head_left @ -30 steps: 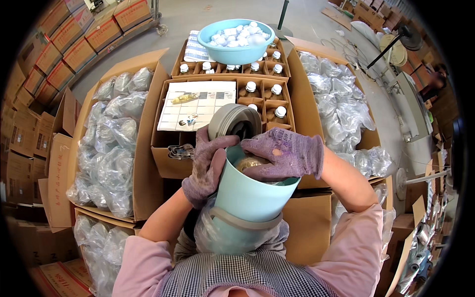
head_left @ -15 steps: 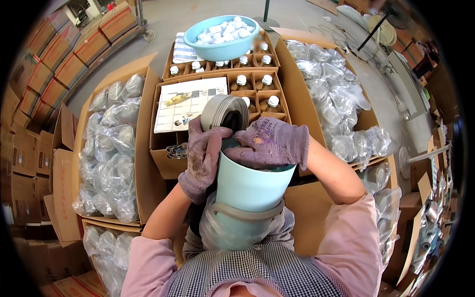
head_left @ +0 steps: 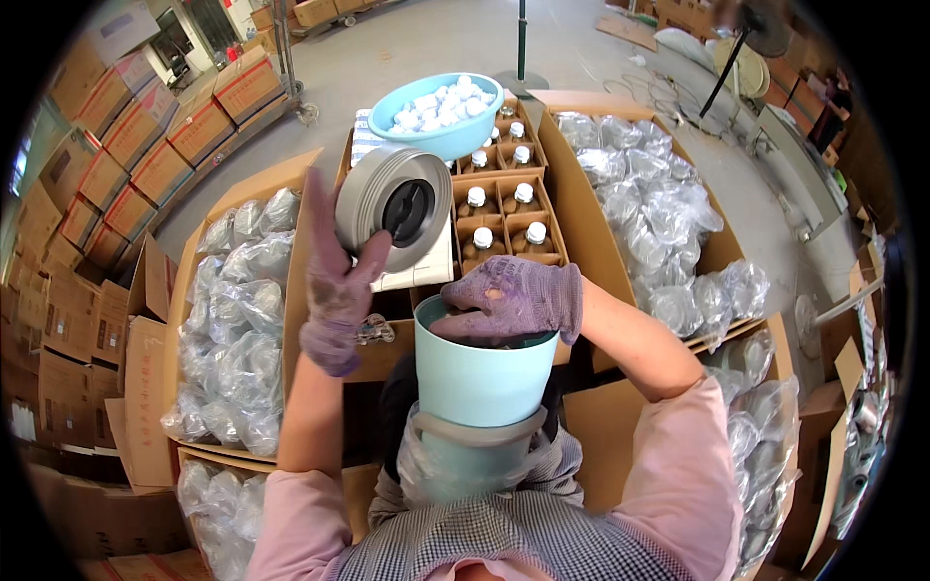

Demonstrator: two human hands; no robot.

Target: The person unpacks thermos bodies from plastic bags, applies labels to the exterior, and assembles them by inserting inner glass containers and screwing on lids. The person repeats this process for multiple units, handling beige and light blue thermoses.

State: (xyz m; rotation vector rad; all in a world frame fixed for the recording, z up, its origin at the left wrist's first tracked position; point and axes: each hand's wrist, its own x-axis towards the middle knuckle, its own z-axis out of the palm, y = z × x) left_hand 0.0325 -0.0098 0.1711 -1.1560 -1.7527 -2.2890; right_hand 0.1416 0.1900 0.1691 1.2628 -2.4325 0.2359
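Note:
A round grey lid (head_left: 360, 215) with ridged sides and a black centre knob is tilted up at the left. My left hand (head_left: 339, 276), in a purple knit glove, holds its left edge between the thumb in front and the fingers behind. Upright against my lap stands a light-blue canister (head_left: 484, 382) with a grey band; clear plastic wrap (head_left: 426, 460) bunches around its lower part. My right hand (head_left: 509, 298), gloved alike, reaches over the canister's rim from the right. Its fingers are bent into the mouth, and their tips and whatever they grip are hidden.
Divided cartons ahead hold brown bottles (head_left: 482, 242) with white caps. On them rest a blue basin (head_left: 431, 136) of white caps and a printed sheet (head_left: 426, 266). Open boxes of bagged clear plastic pieces (head_left: 242, 339) flank me. Stacked cartons (head_left: 165, 174) stand at far left.
The left hand has swung the lid left and up, away from the canister, turning its knobbed face toward me. The right hand stays at the canister's mouth. The view has shifted slightly.

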